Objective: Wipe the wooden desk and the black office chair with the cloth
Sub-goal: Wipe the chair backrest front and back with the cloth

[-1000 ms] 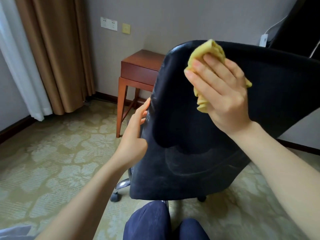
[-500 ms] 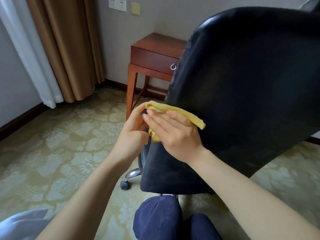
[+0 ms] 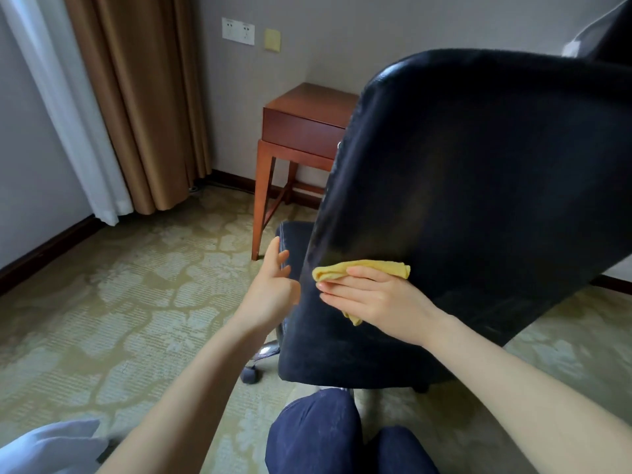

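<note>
Now my right hand (image 3: 379, 297) lies flat, fingers straight, pressing the yellow cloth (image 3: 362, 268) low on the back of the black office chair (image 3: 478, 183); my left hand (image 3: 270, 289), fingers relaxed, touches its left edge.

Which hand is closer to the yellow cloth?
Right. The right hand presses flat on the cloth against the chair back; the left hand is left of the cloth, apart.
</note>
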`<state>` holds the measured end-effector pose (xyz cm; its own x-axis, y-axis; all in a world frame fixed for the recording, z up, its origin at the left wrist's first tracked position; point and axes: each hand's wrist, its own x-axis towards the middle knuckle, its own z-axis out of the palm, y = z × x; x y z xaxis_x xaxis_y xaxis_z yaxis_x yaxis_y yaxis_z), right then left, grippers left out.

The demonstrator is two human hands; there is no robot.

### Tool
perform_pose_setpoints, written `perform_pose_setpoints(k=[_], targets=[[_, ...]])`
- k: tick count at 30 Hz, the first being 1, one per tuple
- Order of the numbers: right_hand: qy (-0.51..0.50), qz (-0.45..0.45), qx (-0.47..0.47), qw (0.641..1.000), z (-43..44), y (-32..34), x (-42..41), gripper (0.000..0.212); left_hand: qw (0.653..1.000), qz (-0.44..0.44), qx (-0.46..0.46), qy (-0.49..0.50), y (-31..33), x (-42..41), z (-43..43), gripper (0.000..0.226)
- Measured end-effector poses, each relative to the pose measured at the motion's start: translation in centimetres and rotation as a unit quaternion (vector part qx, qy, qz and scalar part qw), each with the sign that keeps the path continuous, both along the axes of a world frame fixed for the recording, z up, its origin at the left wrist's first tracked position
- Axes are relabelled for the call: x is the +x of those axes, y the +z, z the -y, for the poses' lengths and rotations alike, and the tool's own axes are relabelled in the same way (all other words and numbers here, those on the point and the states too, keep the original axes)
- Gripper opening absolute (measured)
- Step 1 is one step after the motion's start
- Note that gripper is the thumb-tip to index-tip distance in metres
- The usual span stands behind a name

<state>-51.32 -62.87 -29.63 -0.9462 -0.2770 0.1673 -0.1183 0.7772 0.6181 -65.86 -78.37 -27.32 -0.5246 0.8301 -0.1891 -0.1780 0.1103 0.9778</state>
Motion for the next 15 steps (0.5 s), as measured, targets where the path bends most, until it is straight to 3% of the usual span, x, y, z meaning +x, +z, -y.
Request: perform_pose_setpoints(k=[5,10,15], targets=[[-0.008,-0.048,-0.005,0.999,-0.6,2.5,3.1,0.041,0.999,-0.035,0.009,-0.023,0.1,-0.1,-0.2,0.087],[0.041,-0.188,-0.031,0.981,0.7,6.3,3.3,0.035,0.997,-0.063,0.002,-0.048,-0.6,1.0,-0.2,0.088],[0.104,-0.338,0.006,0.935,2.8,10.9,1.2,0.032,0.995,-0.082,0.007,-0.059,-0.8,1.6,0.2,0.088]])
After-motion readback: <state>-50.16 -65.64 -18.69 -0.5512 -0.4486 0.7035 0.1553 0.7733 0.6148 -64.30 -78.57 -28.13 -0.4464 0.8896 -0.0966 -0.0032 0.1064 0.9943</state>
